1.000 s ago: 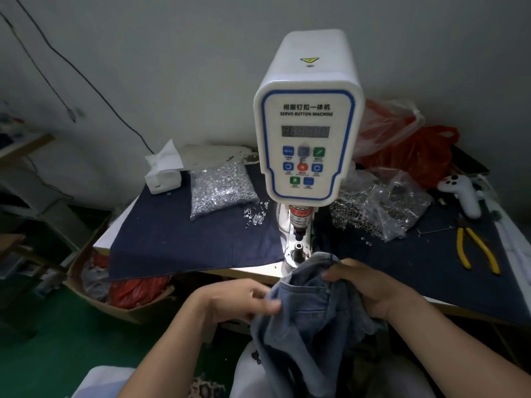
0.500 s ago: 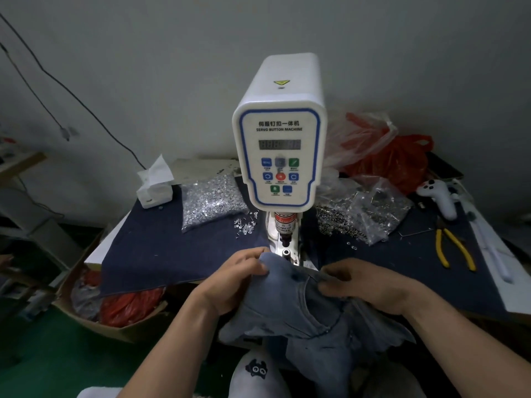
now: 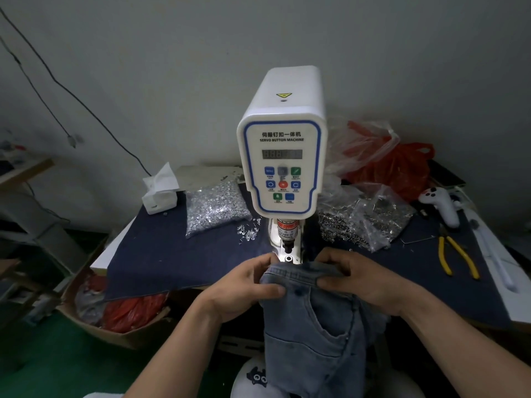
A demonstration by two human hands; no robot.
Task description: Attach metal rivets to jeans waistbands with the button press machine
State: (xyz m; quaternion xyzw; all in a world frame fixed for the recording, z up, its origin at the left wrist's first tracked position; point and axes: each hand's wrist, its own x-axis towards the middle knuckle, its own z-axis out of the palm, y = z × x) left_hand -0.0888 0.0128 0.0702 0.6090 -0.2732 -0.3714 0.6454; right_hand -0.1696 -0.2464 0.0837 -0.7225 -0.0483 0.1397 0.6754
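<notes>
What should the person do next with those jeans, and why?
Probably slide the waistband forward under the press head. Both hands, left and right, pinch it taut just short of the machine's base, so nothing lies beneath the punch yet.

Front panel of the button press machine [image 3: 283,156]: Chinese line "伺服钉扣一体机", with "SERVO BUTTON MACHINE" printed beneath it in dark capitals.

Digital display [image 3: 281,153] below the title: dim segments, first three read roughly as "888"; the rest illegible.

Control buttons [image 3: 283,183] below the display: blue, grey, green and red keys with icons; captions under them too small to read.

Yellow warning triangle [image 3: 284,95] on the machine's top face; its symbol is not resolvable.

Red label [image 3: 286,228] on the press column under the head: partial text "CARE OF", remainder blurred.
</notes>
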